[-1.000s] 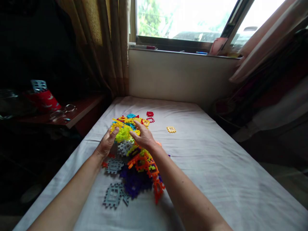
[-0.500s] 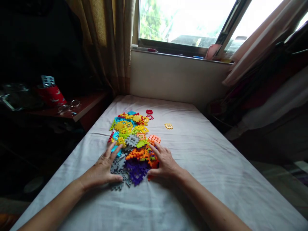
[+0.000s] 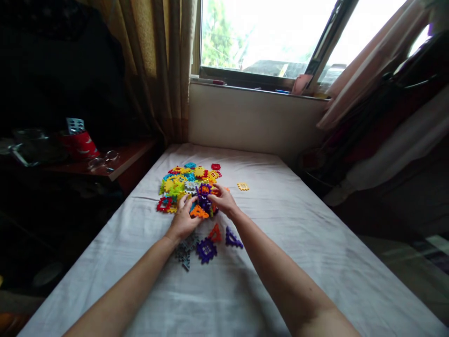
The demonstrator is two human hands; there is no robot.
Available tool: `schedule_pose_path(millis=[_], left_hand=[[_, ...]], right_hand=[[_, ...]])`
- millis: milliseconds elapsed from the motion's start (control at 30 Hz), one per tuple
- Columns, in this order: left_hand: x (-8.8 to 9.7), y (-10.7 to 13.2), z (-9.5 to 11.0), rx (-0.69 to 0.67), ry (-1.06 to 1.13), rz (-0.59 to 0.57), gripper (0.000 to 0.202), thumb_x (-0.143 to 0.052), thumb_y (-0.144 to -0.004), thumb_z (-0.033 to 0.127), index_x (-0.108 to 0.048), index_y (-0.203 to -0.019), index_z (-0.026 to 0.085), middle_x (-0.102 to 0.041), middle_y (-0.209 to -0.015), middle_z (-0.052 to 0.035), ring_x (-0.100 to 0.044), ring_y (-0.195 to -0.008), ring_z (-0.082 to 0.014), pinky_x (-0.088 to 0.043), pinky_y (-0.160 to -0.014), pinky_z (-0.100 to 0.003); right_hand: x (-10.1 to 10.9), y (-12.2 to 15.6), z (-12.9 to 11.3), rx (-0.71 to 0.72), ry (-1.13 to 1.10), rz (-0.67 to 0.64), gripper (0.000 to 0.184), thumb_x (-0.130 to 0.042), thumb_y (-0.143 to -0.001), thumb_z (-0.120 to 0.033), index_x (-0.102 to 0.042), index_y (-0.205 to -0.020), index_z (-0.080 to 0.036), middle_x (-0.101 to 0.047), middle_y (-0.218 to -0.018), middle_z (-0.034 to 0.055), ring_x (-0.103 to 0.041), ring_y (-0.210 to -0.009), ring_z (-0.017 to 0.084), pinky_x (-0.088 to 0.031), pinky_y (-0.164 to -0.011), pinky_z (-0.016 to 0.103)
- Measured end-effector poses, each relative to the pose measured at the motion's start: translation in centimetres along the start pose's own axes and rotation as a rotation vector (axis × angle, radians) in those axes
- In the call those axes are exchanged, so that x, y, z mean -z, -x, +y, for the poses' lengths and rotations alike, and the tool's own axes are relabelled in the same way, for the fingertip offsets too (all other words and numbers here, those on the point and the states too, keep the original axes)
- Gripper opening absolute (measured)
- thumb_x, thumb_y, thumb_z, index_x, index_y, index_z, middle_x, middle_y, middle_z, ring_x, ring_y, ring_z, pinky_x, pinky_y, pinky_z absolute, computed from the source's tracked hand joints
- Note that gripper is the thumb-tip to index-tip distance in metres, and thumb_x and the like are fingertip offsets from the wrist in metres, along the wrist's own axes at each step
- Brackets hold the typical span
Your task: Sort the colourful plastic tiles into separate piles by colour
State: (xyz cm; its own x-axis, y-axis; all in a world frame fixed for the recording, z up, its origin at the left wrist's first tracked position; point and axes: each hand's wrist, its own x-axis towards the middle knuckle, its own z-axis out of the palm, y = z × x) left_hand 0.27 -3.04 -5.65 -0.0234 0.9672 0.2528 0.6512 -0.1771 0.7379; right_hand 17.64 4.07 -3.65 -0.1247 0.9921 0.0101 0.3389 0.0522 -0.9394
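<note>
A heap of colourful plastic interlocking building pieces with notched edges lies on the white sheet. My left hand curves round the heap's near left side, thumb beside an orange triangular piece. On the opposite side my right hand has its fingers bent against purple pieces. Between them, both hands hold a bunch of purple and orange pieces; the fingertips are partly hidden. Nearer to me lie a purple window-shaped piece, a purple triangle, an orange triangle and grey pieces.
A yellow piece lies apart on the sheet-covered bed. To the left, a dark red table bears a red cup and glasses. Beyond are a curtain and window; clothes hang at right.
Both hands have moved forward and closer together, pressing purple and orange pieces up into the heap. Some grey, purple and orange pieces are left behind, spread apart nearer to me.
</note>
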Motion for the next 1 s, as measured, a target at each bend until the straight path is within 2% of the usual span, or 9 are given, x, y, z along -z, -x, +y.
schedule_pose_path(millis=[133,200,300,433,533,667,767,867,1000], left_hand=[[1.7,-0.3,0.7,-0.069,-0.009,-0.159,0.078,-0.068,-0.076,0.052,-0.046,-0.145,0.024,-0.035,-0.157,-0.0127,-0.037,-0.145,-0.0299,-0.033,-0.118,-0.044],[3.4,0.9,-0.1,-0.125,-0.091,-0.279,0.089,-0.069,-0.074,0.057,-0.039,-0.151,0.024,-0.028,-0.161,-0.0144,-0.031,-0.148,-0.0316,-0.03,-0.119,-0.046],[5.2,4.1,-2.1,-0.21,-0.283,-0.43,0.109,-0.077,-0.063,0.062,-0.029,-0.155,0.029,-0.021,-0.165,-0.0161,-0.02,-0.151,-0.0375,-0.023,-0.12,-0.056],[4.6,7.4,-3.8,-0.257,-0.441,-0.424,0.112,-0.077,-0.064,0.06,-0.022,-0.157,0.034,-0.019,-0.166,-0.0153,-0.014,-0.152,-0.0381,-0.017,-0.119,-0.062],[2.1,7.6,-3.3,-0.276,-0.439,-0.294,0.09,-0.066,-0.079,0.057,-0.027,-0.156,0.031,-0.019,-0.166,-0.0148,-0.016,-0.152,-0.0367,-0.02,-0.12,-0.059],[-1.2,5.8,-1.8,-0.234,-0.407,-0.102,0.074,-0.056,-0.088,0.052,-0.035,-0.153,0.024,-0.016,-0.166,-0.0167,-0.016,-0.152,-0.0378,-0.025,-0.119,-0.057],[-1.7,3.7,-0.8,-0.209,-0.384,-0.014,0.068,-0.051,-0.091,0.051,-0.039,-0.151,0.021,-0.02,-0.164,-0.0181,-0.017,-0.152,-0.0379,-0.024,-0.118,-0.058],[0.0,0.6,-0.4,-0.16,-0.393,0.078,0.071,-0.049,-0.091,0.055,-0.039,-0.15,0.017,-0.026,-0.161,-0.0208,-0.02,-0.151,-0.0376,-0.022,-0.119,-0.057],[4.4,-4.7,-2.0,-0.033,-0.455,0.111,0.081,-0.048,-0.087,0.061,-0.037,-0.15,0.012,-0.027,-0.16,-0.0225,-0.026,-0.149,-0.037,-0.026,-0.118,-0.05]], right_hand=[[1.1,-1.5,-1.4,-0.004,-0.199,0.042,0.065,-0.072,-0.078,-0.04,-0.054,-0.139,-0.026,-0.06,-0.135,0.0108,-0.064,-0.111,0.021,-0.056,-0.09,0.035],[2.9,-0.2,-1.2,0.045,-0.102,0.052,0.064,-0.073,-0.078,-0.041,-0.055,-0.138,-0.025,-0.059,-0.137,0.0115,-0.062,-0.115,0.022,-0.054,-0.094,0.037],[6.0,4.3,0.4,0.139,0.238,-0.025,0.065,-0.073,-0.077,-0.044,-0.058,-0.137,-0.024,-0.061,-0.136,0.0119,-0.06,-0.12,0.027,-0.048,-0.104,0.046],[7.1,11.1,3.0,0.214,0.674,-0.221,0.095,-0.086,-0.059,-0.044,-0.051,-0.145,-0.026,-0.05,-0.148,0.0149,-0.047,-0.135,0.036,-0.039,-0.111,0.053],[4.8,13.3,4.3,0.29,0.705,-0.152,0.079,-0.079,-0.07,-0.036,-0.052,-0.144,-0.027,-0.055,-0.142,0.0132,-0.05,-0.132,0.032,-0.041,-0.111,0.05],[0.7,11.2,4.1,0.344,0.524,0.011,0.061,-0.069,-0.08,-0.026,-0.055,-0.139,-0.024,-0.062,-0.133,0.012,-0.057,-0.124,0.026,-0.045,-0.109,0.044],[-0.7,8.1,2.5,0.408,0.42,0.078,0.056,-0.067,-0.083,-0.03,-0.056,-0.137,-0.024,-0.062,-0.133,0.0111,-0.057,-0.125,0.025,-0.045,-0.108,0.042],[0.3,4.9,0.8,0.442,0.407,0.145,0.054,-0.064,-0.086,-0.037,-0.056,-0.137,-0.023,-0.061,-0.135,0.0114,-0.055,-0.127,0.025,-0.044,-0.11,0.042],[4.6,1.2,1.3,0.31,0.557,0.281,0.052,-0.057,-0.09,-0.041,-0.057,-0.137,-0.019,-0.056,-0.141,0.0155,-0.048,-0.134,0.028,-0.038,-0.113,0.046]])
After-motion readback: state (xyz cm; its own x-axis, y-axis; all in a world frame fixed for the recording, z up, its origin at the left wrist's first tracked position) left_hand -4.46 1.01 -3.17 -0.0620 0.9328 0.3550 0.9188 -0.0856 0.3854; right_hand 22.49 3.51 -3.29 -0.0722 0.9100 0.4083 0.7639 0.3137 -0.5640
